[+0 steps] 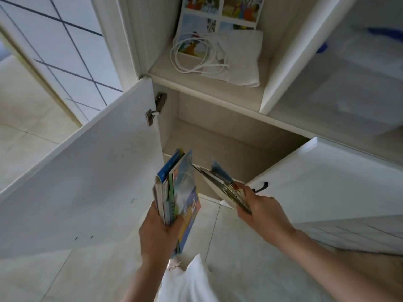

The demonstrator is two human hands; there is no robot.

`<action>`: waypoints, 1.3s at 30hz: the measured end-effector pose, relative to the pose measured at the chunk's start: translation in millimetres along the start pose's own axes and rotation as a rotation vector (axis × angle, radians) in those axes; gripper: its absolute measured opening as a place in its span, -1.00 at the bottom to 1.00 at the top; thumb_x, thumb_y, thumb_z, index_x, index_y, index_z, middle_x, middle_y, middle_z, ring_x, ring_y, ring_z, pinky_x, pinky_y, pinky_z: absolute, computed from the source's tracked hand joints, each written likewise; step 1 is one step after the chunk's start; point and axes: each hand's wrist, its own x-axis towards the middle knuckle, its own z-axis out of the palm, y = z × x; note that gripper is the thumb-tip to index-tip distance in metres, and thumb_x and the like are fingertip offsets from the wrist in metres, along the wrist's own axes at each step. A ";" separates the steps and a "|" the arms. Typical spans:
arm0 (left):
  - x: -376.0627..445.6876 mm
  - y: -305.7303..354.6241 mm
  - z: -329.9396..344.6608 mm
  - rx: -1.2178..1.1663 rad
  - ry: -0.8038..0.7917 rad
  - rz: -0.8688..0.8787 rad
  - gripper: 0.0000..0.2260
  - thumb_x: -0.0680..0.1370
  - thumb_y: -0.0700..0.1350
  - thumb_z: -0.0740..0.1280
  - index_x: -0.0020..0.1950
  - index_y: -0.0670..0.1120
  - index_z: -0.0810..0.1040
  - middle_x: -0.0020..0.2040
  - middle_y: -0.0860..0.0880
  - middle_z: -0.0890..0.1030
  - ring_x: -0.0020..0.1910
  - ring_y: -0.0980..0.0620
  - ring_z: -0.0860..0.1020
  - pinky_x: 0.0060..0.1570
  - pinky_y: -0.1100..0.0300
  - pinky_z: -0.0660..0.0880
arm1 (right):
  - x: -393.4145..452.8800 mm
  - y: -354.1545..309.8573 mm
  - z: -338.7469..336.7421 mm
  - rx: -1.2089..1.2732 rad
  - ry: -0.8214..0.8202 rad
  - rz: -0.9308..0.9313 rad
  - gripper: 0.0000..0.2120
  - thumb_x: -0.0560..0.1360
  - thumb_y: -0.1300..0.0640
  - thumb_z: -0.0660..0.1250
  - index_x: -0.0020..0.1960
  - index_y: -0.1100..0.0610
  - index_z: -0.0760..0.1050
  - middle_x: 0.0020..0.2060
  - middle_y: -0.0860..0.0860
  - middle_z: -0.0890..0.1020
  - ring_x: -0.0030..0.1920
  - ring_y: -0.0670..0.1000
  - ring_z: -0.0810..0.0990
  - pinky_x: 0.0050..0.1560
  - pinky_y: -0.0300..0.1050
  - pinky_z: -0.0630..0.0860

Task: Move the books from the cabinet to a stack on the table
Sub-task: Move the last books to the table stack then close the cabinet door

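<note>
My left hand grips a bundle of several thin colourful books, held upright in front of the open lower cabinet compartment. My right hand pinches a smaller bundle of thin books, tilted to the left so its top almost meets the left bundle. Both bundles hang just outside the compartment, whose visible inside shows no books. On the shelf above, a picture book leans against the back wall.
The left cabinet door swings wide open to my left; the right door with a black handle stands open on the right. A coiled white cable and folded white cloth lie on the upper shelf. Tiled floor below.
</note>
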 end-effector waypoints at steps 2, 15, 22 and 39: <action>-19.4 6.6 -7.9 -0.023 0.017 -0.032 -0.66 0.37 0.06 0.46 0.04 0.15 0.38 -0.17 0.09 0.57 -0.24 0.01 0.54 -0.35 0.21 0.46 | -11.0 -1.9 -6.0 0.038 0.023 -0.068 -0.57 0.53 -0.06 0.30 0.33 0.03 0.31 -0.08 -0.01 0.69 -0.20 0.01 0.69 -0.13 -0.01 0.63; -177.2 47.2 -24.8 -0.193 0.457 -0.274 -0.67 0.36 -0.18 0.48 0.05 0.02 0.50 -0.21 0.14 0.57 -0.24 0.11 0.57 -0.44 0.32 0.44 | -69.8 -18.3 -42.2 0.066 0.021 -0.520 -0.62 0.47 -0.01 0.38 0.23 0.04 0.39 -0.23 0.02 0.71 -0.34 0.09 0.66 -0.43 -0.26 0.29; -273.4 40.0 -46.8 -0.201 0.738 -0.502 -0.65 0.39 -0.18 0.48 0.14 -0.13 0.52 -0.14 0.01 0.57 -0.27 0.15 0.53 -0.41 0.34 0.44 | -105.6 -64.9 -43.8 0.130 -0.129 -0.740 -0.62 0.50 0.02 0.34 0.28 0.09 0.41 -0.22 0.05 0.68 -0.29 0.10 0.63 -0.51 -0.43 0.16; -523.6 -33.8 -81.6 -0.350 1.427 -0.908 -0.63 0.38 -0.12 0.51 0.14 -0.02 0.51 -0.15 0.15 0.57 -0.26 0.30 0.51 -0.31 0.43 0.42 | -268.4 -228.6 31.4 0.086 -0.388 -1.365 -0.65 0.46 0.08 0.39 0.21 0.05 0.42 -0.19 0.09 0.70 -0.38 0.12 0.63 -0.41 0.02 0.59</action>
